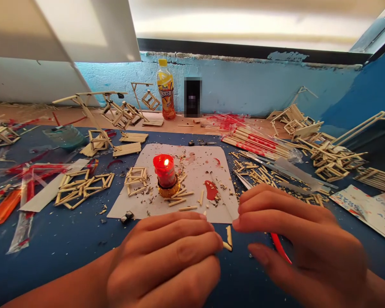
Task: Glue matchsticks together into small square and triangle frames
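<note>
From where I stand, I see the left hand (167,256) curled up, its fingers pinching a small bent piece of joined sticks (229,237). The fingers hide some of it, but one end pokes out, near the front edge of a pale mat (120,209). The right hand (301,235) is partly open and holds nothing, thumb and fingertips apart, just beside the piece. A red handle (280,248) shows behind it. On the mat, a red candle (165,173) burns beside short loose sticks (179,201). The table (80,239) is blue.
</note>
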Available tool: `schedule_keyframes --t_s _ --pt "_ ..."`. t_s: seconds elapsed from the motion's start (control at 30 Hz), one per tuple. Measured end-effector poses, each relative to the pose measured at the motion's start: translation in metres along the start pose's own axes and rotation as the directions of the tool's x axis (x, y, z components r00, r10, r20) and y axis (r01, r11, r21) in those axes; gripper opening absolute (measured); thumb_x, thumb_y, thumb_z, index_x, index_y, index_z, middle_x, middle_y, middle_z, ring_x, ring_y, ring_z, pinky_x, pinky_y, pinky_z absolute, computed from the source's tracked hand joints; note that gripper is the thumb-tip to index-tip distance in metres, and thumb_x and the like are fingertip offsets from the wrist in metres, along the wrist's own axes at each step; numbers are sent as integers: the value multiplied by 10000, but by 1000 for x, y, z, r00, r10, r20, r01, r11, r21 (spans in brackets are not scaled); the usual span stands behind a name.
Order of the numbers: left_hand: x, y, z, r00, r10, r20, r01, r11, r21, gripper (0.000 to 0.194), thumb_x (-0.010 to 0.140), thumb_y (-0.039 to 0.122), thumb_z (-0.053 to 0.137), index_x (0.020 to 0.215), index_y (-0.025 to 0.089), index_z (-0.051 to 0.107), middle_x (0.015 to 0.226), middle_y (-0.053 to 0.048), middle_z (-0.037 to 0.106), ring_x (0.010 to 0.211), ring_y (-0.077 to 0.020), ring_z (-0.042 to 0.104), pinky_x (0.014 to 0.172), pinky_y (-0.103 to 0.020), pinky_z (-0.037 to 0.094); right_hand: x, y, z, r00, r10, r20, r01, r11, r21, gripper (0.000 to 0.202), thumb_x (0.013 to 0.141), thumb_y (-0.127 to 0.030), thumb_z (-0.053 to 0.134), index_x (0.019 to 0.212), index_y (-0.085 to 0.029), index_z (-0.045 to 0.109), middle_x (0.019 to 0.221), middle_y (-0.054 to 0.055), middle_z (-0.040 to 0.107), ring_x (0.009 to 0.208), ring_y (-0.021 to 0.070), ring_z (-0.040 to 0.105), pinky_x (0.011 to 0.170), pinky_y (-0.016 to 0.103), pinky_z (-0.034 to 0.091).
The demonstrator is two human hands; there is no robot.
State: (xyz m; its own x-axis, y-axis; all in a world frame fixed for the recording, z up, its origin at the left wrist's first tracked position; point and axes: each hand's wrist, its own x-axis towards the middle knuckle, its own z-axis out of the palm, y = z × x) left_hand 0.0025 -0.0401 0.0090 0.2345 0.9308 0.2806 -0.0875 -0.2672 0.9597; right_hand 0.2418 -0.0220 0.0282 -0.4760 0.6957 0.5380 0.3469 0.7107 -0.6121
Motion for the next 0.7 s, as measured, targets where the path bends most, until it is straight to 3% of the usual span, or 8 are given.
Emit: schedule_keyframes --t_s 0.03,0.07,0.1,0.2,0.43,0.53,0.67,0.7 --pt "-1 -3 2 950 309 50 -312 921 234 230 1022 433 641 943 353 842 938 28 884 930 -243 831 973 -348 634 1 0 -1 999 -36 2 36 999 -21 293 847 -74 722 1109 -205 730 967 48 775 878 202 727 814 338 626" --pt "-1 -6 4 868 486 105 -477 755 450 349 1103 380 497 961 329 812 935 49 883 913 -201 834 991 -319 626 0 1 0 998 -58 0 58 997 -44 278 840 -84 739 1103 -175 734 974 56 775 872 195 725 814 330 626" --pt "1 -7 4 821 548 159 -531 633 563 408 1130 359 431 928 313 783 920 69 881 885 -165 835 1003 -273 615 -1 1 0 997 -77 -4 76 995 -67 270 837 -99 757 1100 -152 733 981 60 774 871 186 722 815 318 625" --pt "10 -6 1 738 619 267 -590 402 700 465 1142 283 407 809 270 731 904 92 878 858 -110 824 1033 -192 585 -4 0 5 996 -86 -10 84 990 -113 249 850 -136 788 1089 -130 720 966 54 769 861 164 717 809 287 623" --pt "28 -2 -21 523 580 624 -828 173 533 437 1063 129 504 771 273 795 1040 89 873 1077 -84 774 1178 -208 494 -2 0 10 998 -57 -17 54 985 -166 163 850 -167 796 998 -132 734 896 54 782 771 155 721 708 266 623" --pt "21 -2 -19 552 562 616 -804 162 572 391 1044 109 559 792 278 805 1070 120 867 1120 -80 762 1195 -222 489 -1 0 10 998 -61 9 61 982 -179 105 859 -154 775 954 -138 732 901 59 799 772 159 731 719 268 627" --pt "13 -1 -15 676 470 568 -711 212 670 310 1054 149 597 853 263 804 1100 136 860 1152 -72 748 1203 -231 488 -1 0 12 997 -71 21 74 980 -185 48 904 -141 739 949 -140 723 884 51 799 763 156 727 702 271 614" --pt "14 -2 -15 645 486 590 -736 187 651 293 1044 150 610 862 268 805 1090 140 861 1140 -72 751 1204 -230 486 -1 0 13 997 -71 26 75 980 -184 39 911 -138 733 948 -139 721 874 48 796 758 155 723 700 273 611"
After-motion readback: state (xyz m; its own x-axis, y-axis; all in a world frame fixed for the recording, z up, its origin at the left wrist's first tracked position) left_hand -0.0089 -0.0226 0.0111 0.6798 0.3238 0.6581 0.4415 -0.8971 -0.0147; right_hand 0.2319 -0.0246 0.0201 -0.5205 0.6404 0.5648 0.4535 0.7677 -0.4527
